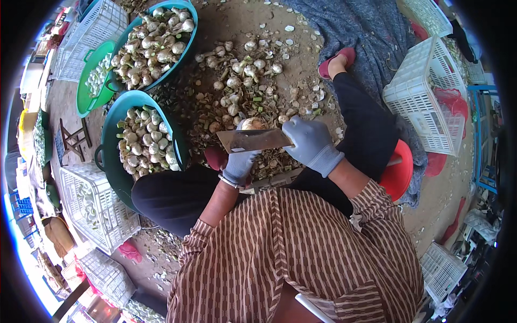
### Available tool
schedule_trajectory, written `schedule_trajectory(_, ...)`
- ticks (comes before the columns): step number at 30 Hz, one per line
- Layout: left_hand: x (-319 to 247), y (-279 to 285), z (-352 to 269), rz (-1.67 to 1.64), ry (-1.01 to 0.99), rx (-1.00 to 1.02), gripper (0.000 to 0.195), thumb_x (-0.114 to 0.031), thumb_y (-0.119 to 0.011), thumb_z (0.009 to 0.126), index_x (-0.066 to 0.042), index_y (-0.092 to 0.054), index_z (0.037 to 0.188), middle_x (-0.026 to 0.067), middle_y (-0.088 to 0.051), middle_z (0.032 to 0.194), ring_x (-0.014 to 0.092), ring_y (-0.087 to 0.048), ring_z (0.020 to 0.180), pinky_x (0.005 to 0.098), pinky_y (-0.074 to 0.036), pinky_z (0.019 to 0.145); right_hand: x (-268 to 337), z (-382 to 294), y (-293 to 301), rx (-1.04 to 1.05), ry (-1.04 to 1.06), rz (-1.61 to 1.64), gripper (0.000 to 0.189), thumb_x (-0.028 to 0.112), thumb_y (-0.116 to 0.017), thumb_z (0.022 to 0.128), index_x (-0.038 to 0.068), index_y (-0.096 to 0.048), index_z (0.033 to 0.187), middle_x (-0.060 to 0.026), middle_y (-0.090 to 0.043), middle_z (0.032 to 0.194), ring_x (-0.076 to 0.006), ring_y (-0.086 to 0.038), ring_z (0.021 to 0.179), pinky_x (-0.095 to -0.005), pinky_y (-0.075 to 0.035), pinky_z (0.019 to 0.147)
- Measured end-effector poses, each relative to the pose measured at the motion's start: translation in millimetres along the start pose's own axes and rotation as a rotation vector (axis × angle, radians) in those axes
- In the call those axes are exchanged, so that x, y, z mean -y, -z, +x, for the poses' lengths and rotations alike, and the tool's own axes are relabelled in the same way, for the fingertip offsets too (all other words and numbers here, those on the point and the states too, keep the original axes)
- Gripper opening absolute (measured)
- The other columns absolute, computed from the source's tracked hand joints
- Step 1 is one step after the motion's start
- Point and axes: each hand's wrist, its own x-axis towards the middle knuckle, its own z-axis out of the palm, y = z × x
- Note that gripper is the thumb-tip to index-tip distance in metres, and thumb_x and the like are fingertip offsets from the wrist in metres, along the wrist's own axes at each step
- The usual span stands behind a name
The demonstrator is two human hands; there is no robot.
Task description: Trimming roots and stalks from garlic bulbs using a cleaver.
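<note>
In front of my lap, my right hand (309, 139), in a grey glove, grips the handle end of a cleaver (258, 139). Its broad, stained blade points left and lies across my other hand. My left hand (240, 163), gloved the same way, holds a garlic bulb (254, 123) just beyond the blade's far edge. The blade hides most of the left fingers and the lower part of the bulb. Past my hands, untrimmed garlic bulbs (248, 72) lie on the ground among loose skins and cut stalks (278, 161).
At left stand a teal tub of garlic (139, 97), a larger-filled tub (193, 24) and a green basin (83, 107). White plastic crates (101, 210) flank me, another crate (412, 91) at right. A red plastic object (404, 173) sits by my right thigh, near a grey blanket (363, 24).
</note>
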Motion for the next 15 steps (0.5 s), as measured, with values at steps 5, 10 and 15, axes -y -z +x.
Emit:
schedule_trajectory(5, -22.1, -10.1, -22.7, 0.032, -0.040, -0.018, 0.059, -0.028, -0.074, 0.077, -0.003, -0.044, 0.122, 0.0061, -0.057, 0.107, 0.014, -0.057, 0.097, 0.0290, -0.048, 0.082, -5.0, -14.8, -2.1, -0.029, 0.030, -0.011, 0.028, 0.014, -0.071, 0.063, 0.009, -0.053, 0.083, -0.0082, -0.055, 0.076, -0.0286, -0.060, 0.064, -0.0402, -0.047, 0.056)
schedule_trajectory(10, -47.7, -30.8, -30.6, -0.090, 0.112, -0.097, 0.036, -0.011, -0.067, 0.073, 0.000, -0.053, 0.104, 0.0017, -0.057, 0.088, 0.009, -0.053, 0.078, 0.0246, -0.045, 0.070, -19.8, -22.6, -19.4, -0.045, 0.014, -0.044, 0.027, 0.016, -0.071, 0.066, 0.009, -0.053, 0.086, -0.0097, -0.058, 0.080, -0.0297, -0.062, 0.069, -0.0417, -0.048, 0.060)
schedule_trajectory(15, -89.6, -21.1, -44.0, -0.083, -0.077, 0.044, 0.053, -0.029, -0.072, 0.073, 0.000, -0.050, 0.111, 0.0020, -0.055, 0.094, 0.008, -0.051, 0.086, 0.0227, -0.043, 0.078, -103.2, -35.1, -26.0, 0.083, -0.625, -0.158, 0.033, 0.032, -0.061, 0.080, 0.003, -0.062, 0.095, -0.0185, -0.065, 0.086, -0.0360, -0.062, 0.079, -0.0453, -0.049, 0.068)
